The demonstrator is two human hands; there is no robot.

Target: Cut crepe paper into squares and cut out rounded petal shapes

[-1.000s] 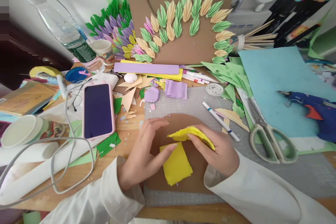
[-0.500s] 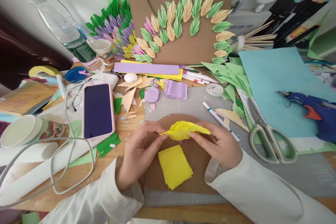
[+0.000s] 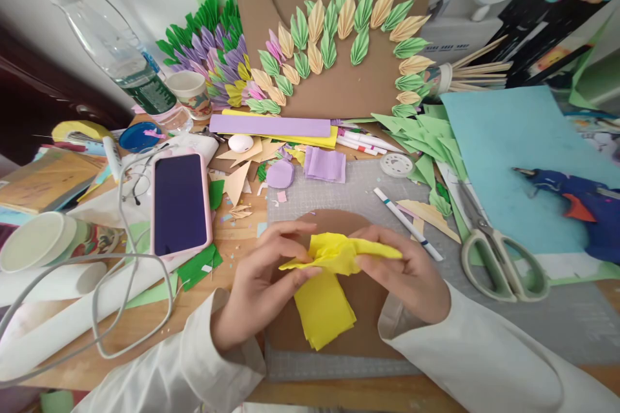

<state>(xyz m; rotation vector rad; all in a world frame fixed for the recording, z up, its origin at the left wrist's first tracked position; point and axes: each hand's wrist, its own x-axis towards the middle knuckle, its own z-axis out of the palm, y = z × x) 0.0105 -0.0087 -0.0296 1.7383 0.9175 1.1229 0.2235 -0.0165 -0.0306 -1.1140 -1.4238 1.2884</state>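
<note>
A crumpled, partly folded piece of yellow crepe paper is stretched between my two hands. My left hand pinches its left edge between thumb and fingers. On the other side my right hand grips the paper, with one corner sticking out past the fingers. Just below lies a small stack of yellow paper squares, its upper part covered by the held piece. The stack rests on a brown cardboard piece, which lies over a grey cutting mat.
Scissors and a blue glue gun lie at right. A phone, a cable and a paper cup are at left. Behind stand a water bottle and cardboard with pleated paper leaves. Purple squares lie ahead.
The yellow paper in my hands has opened wider and moved slightly down and right, now overlapping the stack's top. The left fingers have shifted along its edge.
</note>
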